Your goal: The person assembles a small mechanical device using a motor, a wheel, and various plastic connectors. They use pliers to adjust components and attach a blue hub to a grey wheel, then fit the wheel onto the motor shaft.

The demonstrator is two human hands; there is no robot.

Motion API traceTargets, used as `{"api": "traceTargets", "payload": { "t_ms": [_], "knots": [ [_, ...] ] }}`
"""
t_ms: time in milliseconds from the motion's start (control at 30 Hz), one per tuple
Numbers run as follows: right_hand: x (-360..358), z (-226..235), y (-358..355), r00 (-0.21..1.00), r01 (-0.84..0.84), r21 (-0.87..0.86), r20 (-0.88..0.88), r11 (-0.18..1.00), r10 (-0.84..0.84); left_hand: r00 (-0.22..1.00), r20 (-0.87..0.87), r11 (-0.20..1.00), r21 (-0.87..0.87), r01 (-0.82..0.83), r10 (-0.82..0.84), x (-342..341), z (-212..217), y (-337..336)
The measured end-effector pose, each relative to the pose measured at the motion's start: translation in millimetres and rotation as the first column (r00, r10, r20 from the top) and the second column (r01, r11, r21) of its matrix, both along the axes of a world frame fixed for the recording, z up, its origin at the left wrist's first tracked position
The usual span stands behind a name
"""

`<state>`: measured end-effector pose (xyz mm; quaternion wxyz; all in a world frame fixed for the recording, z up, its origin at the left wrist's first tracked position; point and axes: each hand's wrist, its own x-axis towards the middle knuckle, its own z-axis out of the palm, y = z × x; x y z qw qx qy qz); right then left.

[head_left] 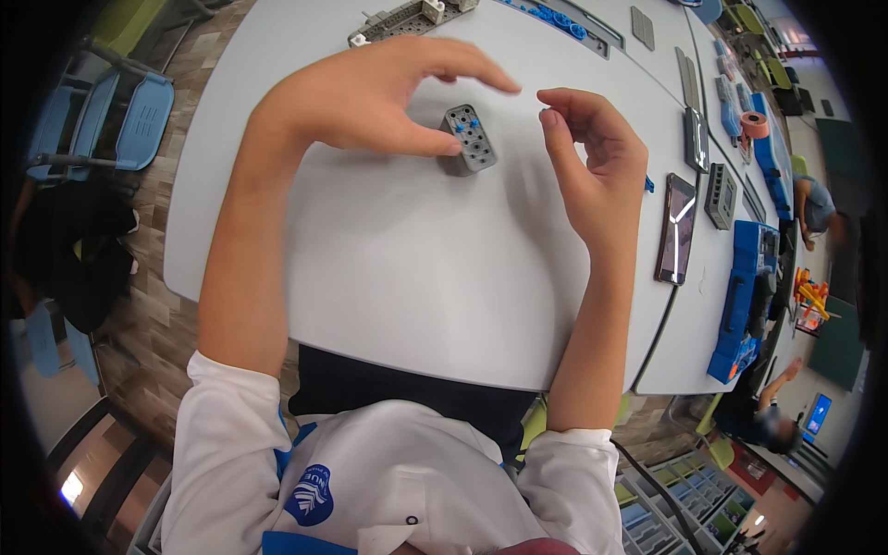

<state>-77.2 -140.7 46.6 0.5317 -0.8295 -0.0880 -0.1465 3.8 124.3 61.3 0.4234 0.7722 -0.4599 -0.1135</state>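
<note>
A grey building-set block (474, 148) with rows of holes lies on the white table. Small blue connector pins (474, 123) sit in its upper part. My left hand (370, 97) arches over the block's left side with thumb and fingers spread, its thumb tip at the block's edge; whether they touch I cannot tell. To the right of the block, apart from it, my right hand (597, 153) is raised with its fingers curled and thumb and forefinger tips close together. Anything between those tips is too small to make out.
Beyond my left hand lies a grey built assembly (412, 20). A tray (592, 37) holds blue parts at the top. On the right are a phone (677, 227), a grey controller block (721, 196) and a blue case (740, 305). Other people sit farther right.
</note>
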Motion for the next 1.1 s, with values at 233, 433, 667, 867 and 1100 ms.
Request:
{"api": "traceTargets", "payload": {
  "t_ms": [233, 433, 667, 867, 1100],
  "knots": [
    [-6.1, 9.5, 0.3, 0.996, -0.070, 0.158, -0.044, 0.985, 0.078, 0.984, -0.175, 0.994, -0.097, -0.051, 0.034, -0.2, -31.9, -33.8],
    [1.9, -1.4, -3.0, 0.996, -0.068, -0.065, 0.060, 0.996, 0.072, 0.978, -0.133, 0.966, -0.183, -0.181, 0.158, -2.6, -45.1, -50.9],
    [0.1, -5.3, 0.8, 0.996, -0.026, -0.117, 0.082, 0.993, 0.036, 0.975, -0.141, 0.959, -0.205, -0.196, 0.169, -2.1, -48.8, -50.9],
    [-0.4, -2.9, 1.0, 1.000, -0.010, -0.035, 0.026, 0.999, 0.011, 0.975, -0.152, 0.962, -0.193, -0.191, 0.163, -2.3, -49.5, -50.5],
    [-1.7, 2.8, 0.2, 0.996, 0.014, -0.199, 0.089, 0.980, 0.004, 0.973, -0.184, 0.961, -0.212, -0.179, 0.141, -0.4, -49.7, -50.0]
  ]
}}
